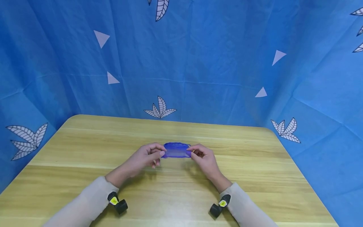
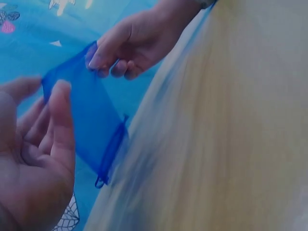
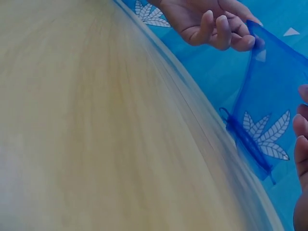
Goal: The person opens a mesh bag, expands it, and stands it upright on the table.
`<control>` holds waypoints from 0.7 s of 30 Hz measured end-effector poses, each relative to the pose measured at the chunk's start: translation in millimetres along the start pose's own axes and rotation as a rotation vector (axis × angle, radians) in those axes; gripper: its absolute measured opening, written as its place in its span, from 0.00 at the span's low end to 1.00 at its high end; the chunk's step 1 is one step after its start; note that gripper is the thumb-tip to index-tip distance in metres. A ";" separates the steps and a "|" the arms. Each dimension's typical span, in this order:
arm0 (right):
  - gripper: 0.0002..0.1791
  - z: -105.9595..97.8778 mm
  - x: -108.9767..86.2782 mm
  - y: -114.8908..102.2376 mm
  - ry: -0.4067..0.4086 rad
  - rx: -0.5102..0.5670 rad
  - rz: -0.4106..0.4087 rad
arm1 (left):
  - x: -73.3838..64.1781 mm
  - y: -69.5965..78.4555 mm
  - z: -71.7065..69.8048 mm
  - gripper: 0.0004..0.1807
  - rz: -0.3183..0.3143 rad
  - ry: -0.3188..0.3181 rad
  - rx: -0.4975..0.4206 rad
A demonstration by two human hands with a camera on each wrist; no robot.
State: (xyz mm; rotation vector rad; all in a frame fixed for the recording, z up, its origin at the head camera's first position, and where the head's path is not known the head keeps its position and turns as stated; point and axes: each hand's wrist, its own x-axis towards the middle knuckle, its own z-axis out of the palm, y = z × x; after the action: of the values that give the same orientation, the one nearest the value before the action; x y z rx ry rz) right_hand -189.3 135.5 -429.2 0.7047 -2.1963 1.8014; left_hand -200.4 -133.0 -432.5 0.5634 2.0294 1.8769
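A small sheer blue-violet drawstring pouch [image 1: 176,150] is stretched between the two hands above the table. My left hand [image 1: 146,157] pinches one corner between thumb and index finger, its other fingers loosely bent. The opposite corner is pinched by my right hand [image 1: 205,160]. In the left wrist view the see-through mesh hangs down from the pinched corners, and its gathered drawstring edge [image 2: 113,151] is at the lower end. A small cord loop [image 3: 224,113] sticks out from that edge in the right wrist view. Nothing shows inside the pouch.
The wooden table [image 1: 175,195] has rounded far corners. Behind it and at both sides hangs a blue curtain [image 1: 181,56] with white leaves and triangles. Each sleeved wrist bears a black camera; one [image 1: 117,203] is left, another [image 1: 219,206] right.
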 end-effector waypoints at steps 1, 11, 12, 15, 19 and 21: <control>0.08 -0.2 -0.2 0.8 0.000 -0.002 -0.003 | 0.0 0.0 -1.7 0.18 0.006 -0.017 0.016; 0.06 -2.3 2.9 -3.1 0.006 0.004 -0.064 | -3.4 10.5 -1.2 0.16 0.098 0.047 0.291; 0.06 -2.4 3.6 -4.3 0.007 0.003 -0.080 | -4.0 12.4 0.2 0.14 0.117 0.075 0.317; 0.06 -2.3 5.1 -8.9 0.003 0.023 -0.117 | -6.1 18.5 4.8 0.09 0.187 0.156 0.375; 0.05 -1.6 5.7 -17.2 -0.004 0.052 -0.132 | -8.4 25.8 9.6 0.03 0.286 0.251 0.425; 0.05 -1.1 5.6 -21.6 0.002 0.034 -0.137 | -9.2 29.0 11.2 0.02 0.321 0.282 0.436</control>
State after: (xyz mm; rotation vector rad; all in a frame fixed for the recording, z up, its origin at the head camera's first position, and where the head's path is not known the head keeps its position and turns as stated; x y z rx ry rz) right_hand -183.7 132.3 -407.9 0.8385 -2.0661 1.7745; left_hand -184.9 -126.1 -404.9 0.8132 2.7040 1.7593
